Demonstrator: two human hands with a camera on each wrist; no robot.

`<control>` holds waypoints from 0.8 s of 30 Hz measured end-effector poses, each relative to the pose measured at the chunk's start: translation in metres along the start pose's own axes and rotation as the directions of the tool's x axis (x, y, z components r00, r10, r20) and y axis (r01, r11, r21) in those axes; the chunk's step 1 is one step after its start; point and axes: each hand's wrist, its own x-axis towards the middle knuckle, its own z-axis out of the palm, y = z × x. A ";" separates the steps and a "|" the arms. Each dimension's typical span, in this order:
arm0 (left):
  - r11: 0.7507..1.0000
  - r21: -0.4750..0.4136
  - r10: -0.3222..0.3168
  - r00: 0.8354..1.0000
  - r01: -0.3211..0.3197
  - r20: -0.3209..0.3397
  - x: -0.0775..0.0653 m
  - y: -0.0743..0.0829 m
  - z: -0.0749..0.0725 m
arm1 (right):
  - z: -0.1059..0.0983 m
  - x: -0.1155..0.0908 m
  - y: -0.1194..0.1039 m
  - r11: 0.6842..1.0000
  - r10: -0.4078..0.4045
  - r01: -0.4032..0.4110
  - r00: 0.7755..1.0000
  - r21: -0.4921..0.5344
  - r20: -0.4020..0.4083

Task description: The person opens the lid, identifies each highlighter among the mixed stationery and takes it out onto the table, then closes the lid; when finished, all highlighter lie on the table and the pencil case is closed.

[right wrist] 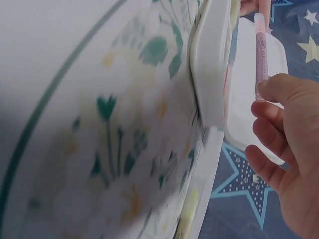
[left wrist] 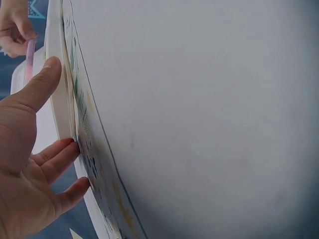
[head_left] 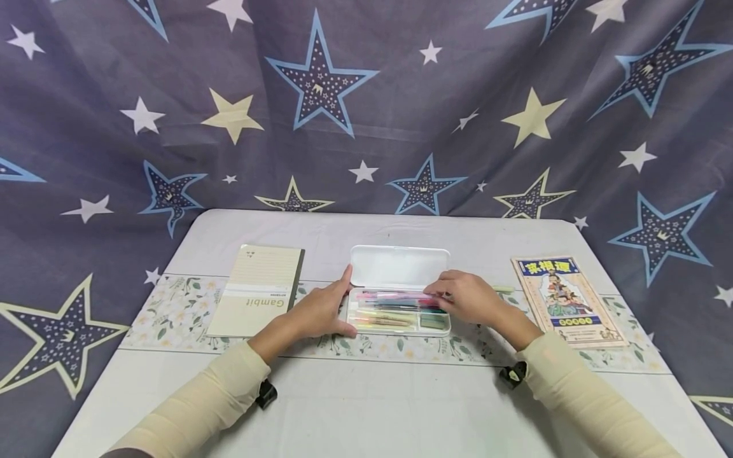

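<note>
A white, rounded pencil case lies flat between the two hands, its lid swung back on the side away from them, its left end just beside the left hand; the slim pink pen, clear at its near end, is pinched by the right hand, pointing leftward toward the other hand

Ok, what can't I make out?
Head view: some contents of the pencil case, covered by the right hand.
Left wrist view: the case's inside, hidden by its wall.
Right wrist view: left hand, partly cut off by the top edge.
Head view: fine print on the booklet, too small.
</note>
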 end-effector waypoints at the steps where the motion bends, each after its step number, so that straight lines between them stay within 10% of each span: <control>1: 1.000 -0.002 0.001 1.000 -0.001 0.001 0.000 0.000 0.000 | -0.001 -0.002 0.002 1.000 0.007 -0.007 1.000 0.000 -0.001; 24: 1.000 0.013 0.021 1.000 -0.021 -0.011 0.001 -0.001 0.000 | -0.024 -0.052 0.045 0.992 0.118 -0.120 0.992 -0.050 -0.037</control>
